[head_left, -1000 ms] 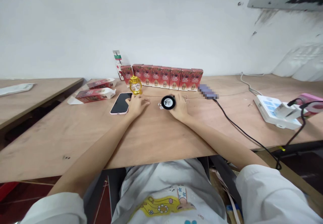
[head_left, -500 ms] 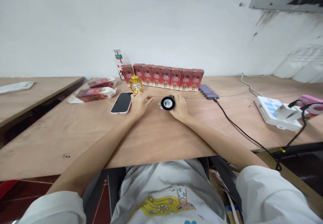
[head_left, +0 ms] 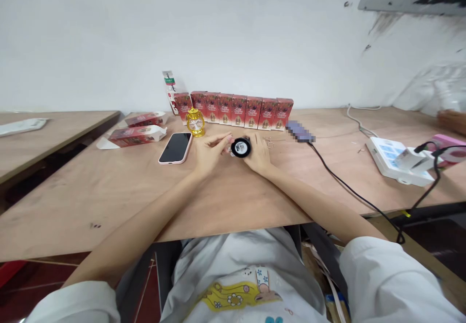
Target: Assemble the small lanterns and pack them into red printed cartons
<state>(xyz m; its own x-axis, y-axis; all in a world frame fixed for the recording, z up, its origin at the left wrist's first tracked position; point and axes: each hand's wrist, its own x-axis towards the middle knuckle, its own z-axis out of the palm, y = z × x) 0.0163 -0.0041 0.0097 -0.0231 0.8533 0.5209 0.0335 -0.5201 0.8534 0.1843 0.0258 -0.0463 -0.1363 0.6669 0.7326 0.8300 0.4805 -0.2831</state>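
Note:
My right hand (head_left: 257,154) is closed around the far side of a round black object (head_left: 248,154), with its pale, marked round face turned toward me. My left hand (head_left: 209,155) reaches in from the other side. Its thumb and fingertips are pinched together at the object's left edge, by some small shiny bits (head_left: 231,152); what is between them is too small to make out. Behind my left hand a small gold lantern (head_left: 195,122) with a clear middle stands upright. A phone (head_left: 175,148) with a pink edge lies left of that hand.
Several red printed boxes (head_left: 238,110) stand in a row by the wall. Two opened red boxes (head_left: 131,136) lie at the left. At the right are a cabled, blurred flat device (head_left: 300,132) and a white power strip (head_left: 398,160). Small metal pieces (head_left: 269,143) lie beyond my right hand.
My left hand has moved right, away from the gold lantern and phone, to the round black object's edge, and its fingers have closed to a pinch. My right hand stays on the object.

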